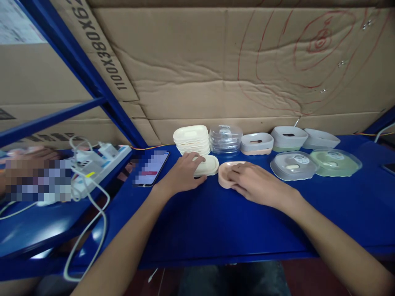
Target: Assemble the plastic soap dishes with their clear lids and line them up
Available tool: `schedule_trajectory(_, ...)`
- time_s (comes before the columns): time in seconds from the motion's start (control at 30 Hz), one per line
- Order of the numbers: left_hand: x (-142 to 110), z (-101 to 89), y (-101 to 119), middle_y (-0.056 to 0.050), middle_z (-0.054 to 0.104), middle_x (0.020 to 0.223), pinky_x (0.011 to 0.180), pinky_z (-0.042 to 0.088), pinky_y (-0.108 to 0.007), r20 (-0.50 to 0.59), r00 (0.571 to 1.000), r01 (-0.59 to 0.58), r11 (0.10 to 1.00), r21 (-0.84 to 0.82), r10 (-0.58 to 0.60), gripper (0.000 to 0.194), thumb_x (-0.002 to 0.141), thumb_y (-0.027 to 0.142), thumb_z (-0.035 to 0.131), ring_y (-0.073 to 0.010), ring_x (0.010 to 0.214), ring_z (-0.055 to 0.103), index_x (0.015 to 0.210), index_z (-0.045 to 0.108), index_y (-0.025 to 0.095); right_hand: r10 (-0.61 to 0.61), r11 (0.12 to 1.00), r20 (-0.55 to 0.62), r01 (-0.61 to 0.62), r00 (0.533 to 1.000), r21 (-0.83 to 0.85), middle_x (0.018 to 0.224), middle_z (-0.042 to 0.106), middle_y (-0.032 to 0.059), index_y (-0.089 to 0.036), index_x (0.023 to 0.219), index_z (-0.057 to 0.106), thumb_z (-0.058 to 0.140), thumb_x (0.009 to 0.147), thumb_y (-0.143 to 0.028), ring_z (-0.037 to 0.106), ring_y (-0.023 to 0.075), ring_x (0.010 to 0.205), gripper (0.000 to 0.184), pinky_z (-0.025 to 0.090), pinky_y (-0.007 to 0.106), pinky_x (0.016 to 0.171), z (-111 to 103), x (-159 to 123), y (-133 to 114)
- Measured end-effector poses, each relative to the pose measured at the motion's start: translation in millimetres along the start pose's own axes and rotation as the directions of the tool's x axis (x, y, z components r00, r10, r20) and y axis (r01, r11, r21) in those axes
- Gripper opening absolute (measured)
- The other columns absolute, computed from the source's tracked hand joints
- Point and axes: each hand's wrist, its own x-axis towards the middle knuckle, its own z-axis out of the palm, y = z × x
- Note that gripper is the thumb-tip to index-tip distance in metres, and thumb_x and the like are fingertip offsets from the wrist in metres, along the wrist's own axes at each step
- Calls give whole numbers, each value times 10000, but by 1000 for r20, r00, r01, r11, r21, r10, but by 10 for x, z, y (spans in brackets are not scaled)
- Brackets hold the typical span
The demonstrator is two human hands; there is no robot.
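At the upper left, the cardboard [185, 49] is printed "1100X380X6" before the print cuts off. At lower centre, the right hand [257, 183] curls its fingers over the peach dish [226, 181]; the left hand [185, 172], fingers partly spread, touches the cream dish [210, 165].

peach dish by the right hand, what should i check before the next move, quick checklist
1. Right hand at the peach dish: ok, fingers at its inside and edge.
2. Left hand at the single cream piece: ok.
3. Firm grip on either: cannot tell, the fingers hide the contact.
4. Peach dish interior fully visible: not ok, fingers cover part.
5. Cream stack upright: ok.
6. Phone well away from the left arm: not ok, it lies close beside the wrist.
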Motion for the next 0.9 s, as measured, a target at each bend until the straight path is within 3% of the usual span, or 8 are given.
schedule_trajectory(0.1,-1,-1,3,-182,646,1405,1117,508,-579,1,1000,-8,1000,-20,8,423,935,377,709,-371,1304,615,1307,639,189,-13,999,11,13,1000,33,1192,742,136,-201,1094,714,773,944,-216,710,341,1131,161,550,496,1018,13,-1,59)
schedule_trajectory(0.27,8,-10,-1,-160,662,1305,1058,523,-542,1,1000,21,1000,-20,-21,425,875,417,789,-362,1201,639,1223,653,214,120,991,-75,-116,990,64,1280,686,156,-226,1270,698,963,759,-429,640,416,1246,610,551,573,1055,3,-33,252)
schedule_trajectory(0.37,18,-19,8,-160,697,1211,1057,513,-551,2,998,59,998,-3,-59,476,851,514,816,-392,1191,631,1188,674,210,209,976,-23,-206,978,72,1320,681,171,-217,1350,660,1010,659,-474,620,459,1306,815,548,586,1057,48,-61,358)
schedule_trajectory(0.5,35,-69,60,-136,730,1134,1076,492,-550,-54,996,77,997,1,-77,475,883,578,781,-391,1178,610,1166,667,214,237,963,92,-247,967,104,1149,727,127,-222,1204,687,979,680,-462,698,421,1147,646,579,494,923,110,-66,422)
schedule_trajectory(0.63,54,-130,145,-147,706,1303,1142,466,-539,-171,982,78,996,-40,-84,534,886,550,804,-394,1294,576,1251,629,203,224,956,67,-232,972,178,1060,745,78,-246,1120,688,961,702,-507,732,351,1033,564,569,398,815,51,-83,443)
schedule_trajectory(0.77,75,-159,213,-161,645,1479,1170,479,-514,-168,969,149,971,-187,-181,694,860,497,847,-371,1390,590,1412,545,203,210,941,12,-205,978,269,1066,783,66,-259,1175,720,922,759,-586,746,321,970,567,585,406,835,-151,-193,522)
schedule_trajectory(0.9,93,-159,276,-164,586,1596,1228,456,-538,-115,968,176,933,-313,-221,863,810,476,898,-381,1474,563,1524,484,221,274,918,-57,-243,960,312,1263,788,86,-268,1285,720,887,789,-644,748,368,1124,644,606,481,930,-343,-295,597)
